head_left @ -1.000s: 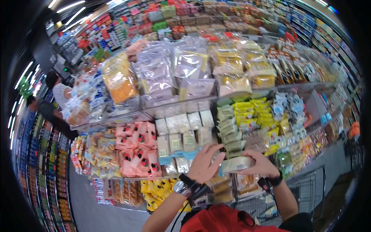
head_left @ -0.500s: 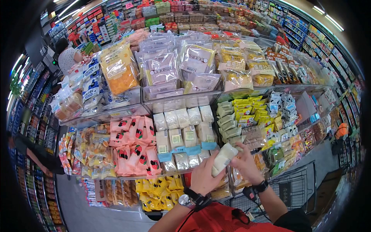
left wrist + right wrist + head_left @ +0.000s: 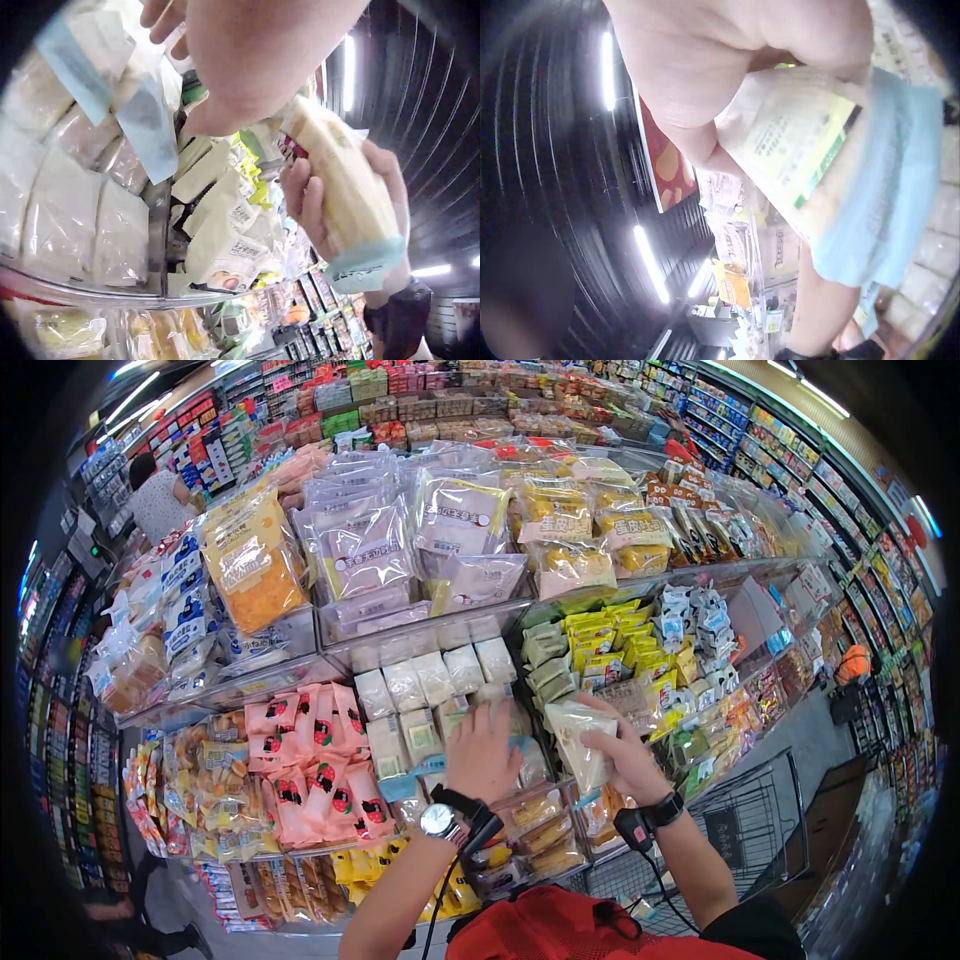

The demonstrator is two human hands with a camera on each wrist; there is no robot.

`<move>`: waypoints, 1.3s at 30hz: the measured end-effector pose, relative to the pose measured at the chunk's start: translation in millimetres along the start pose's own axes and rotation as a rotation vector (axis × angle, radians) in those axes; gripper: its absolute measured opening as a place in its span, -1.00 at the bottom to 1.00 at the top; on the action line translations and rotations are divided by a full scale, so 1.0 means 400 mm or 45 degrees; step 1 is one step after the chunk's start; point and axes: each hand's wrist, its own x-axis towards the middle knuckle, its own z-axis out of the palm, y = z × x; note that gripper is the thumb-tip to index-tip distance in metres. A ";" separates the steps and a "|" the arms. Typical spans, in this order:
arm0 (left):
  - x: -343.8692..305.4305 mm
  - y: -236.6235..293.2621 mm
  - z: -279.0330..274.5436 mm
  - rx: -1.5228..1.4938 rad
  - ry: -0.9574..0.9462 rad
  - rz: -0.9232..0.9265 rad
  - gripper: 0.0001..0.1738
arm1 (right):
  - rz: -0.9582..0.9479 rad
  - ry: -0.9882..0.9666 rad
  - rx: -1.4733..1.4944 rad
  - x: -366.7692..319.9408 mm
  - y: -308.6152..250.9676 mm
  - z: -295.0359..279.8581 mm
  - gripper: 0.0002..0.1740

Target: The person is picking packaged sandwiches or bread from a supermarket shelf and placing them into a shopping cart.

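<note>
Though crammed, supermarket shelves (image 3: 330, 643) behind packet (image 3: 585, 745)

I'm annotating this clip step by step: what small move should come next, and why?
Likely the right hand should ease its pale packet, blue at one end, into the row of similar packets. The left hand touches that row, perhaps making room.

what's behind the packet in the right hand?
Green and yellow packs show above the packet in the right hand; whatever sits directly behind it is covered.
</note>
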 end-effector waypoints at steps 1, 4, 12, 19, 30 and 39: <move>0.020 -0.006 0.023 0.002 -0.172 -0.013 -0.13 | -0.048 0.039 -0.166 0.003 -0.004 -0.002 -0.33; 0.057 -0.019 0.092 0.160 -0.192 0.127 -0.06 | -0.122 0.118 -0.583 0.017 -0.029 -0.001 -0.33; 0.052 -0.067 0.145 0.299 -0.146 0.051 -0.21 | -0.324 0.221 -1.083 0.077 -0.020 0.071 -0.41; 0.038 -0.032 0.133 0.338 -0.112 -0.023 -0.17 | -0.745 0.209 -1.613 0.182 0.052 0.119 -0.57; -0.028 -0.032 0.160 0.389 -0.099 -0.053 -0.04 | -0.535 0.070 -2.050 0.223 0.077 0.168 -0.58; -0.046 -0.057 0.108 0.401 -0.174 -0.055 -0.04 | -0.680 0.118 -2.089 0.307 0.177 0.137 -0.64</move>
